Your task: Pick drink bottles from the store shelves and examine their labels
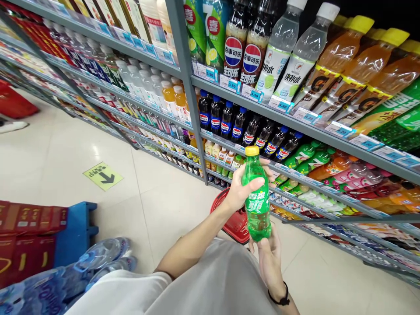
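A green plastic bottle (257, 214) with a yellow cap and white lettering is held upright, leaning slightly, in front of the drink shelves. Around its upper part my left hand (241, 186) is wrapped, the thumb across the front below the neck and fingertips showing on the far side. The bottle's base rests against the fingers of my right hand (269, 251), which grips it from below and wears a black band at the wrist. Partly hidden behind the bottle and my left arm, a red basket (234, 225) stands on the floor.
Shelves (188, 65) of bottled drinks run across the front and right, with price tags along their edges. At the lower left are red boxes (31, 223), a blue pallet (77, 229) and large water bottles (98, 258). A floor sticker (103, 176) bears an arrow. Someone's shoe (13, 127) shows far left.
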